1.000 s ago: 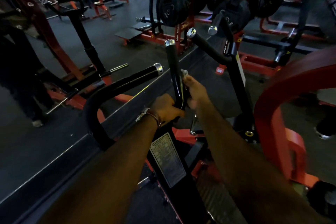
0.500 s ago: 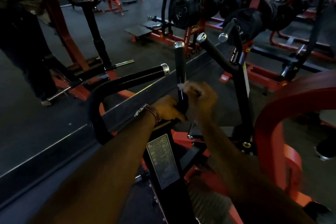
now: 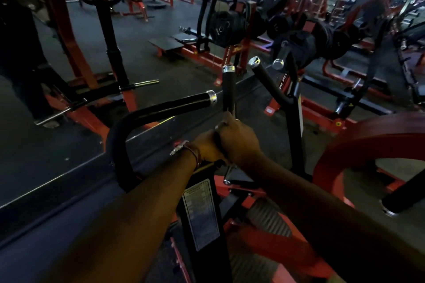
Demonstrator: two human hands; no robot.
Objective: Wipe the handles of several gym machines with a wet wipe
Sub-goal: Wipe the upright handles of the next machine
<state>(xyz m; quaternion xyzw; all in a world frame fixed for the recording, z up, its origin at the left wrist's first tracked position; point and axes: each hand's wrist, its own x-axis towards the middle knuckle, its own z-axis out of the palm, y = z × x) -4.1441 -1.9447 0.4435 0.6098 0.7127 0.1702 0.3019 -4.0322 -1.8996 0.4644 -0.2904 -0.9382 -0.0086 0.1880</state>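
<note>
- The right hand [image 3: 240,139] has slid down the upright black, chrome-capped handle [image 3: 229,89], curled around it just above the left hand [image 3: 207,147], which grips its base.
- The wet wipe [image 3: 221,124], mostly hidden, seems pinched under the right fingers.

Both bare arms reach in from the bottom of the frame and meet near its centre.

The left hand [image 3: 208,148] is curled into a closed grip, knuckles up, with a bracelet [image 3: 184,148] round its wrist. The right hand [image 3: 239,140] sits just beside it and a little higher, touching it, fingers wrapped tight and thumb side turned up. The left forearm runs up from the lower left, the right forearm from the lower right, both nearly straight.
</note>
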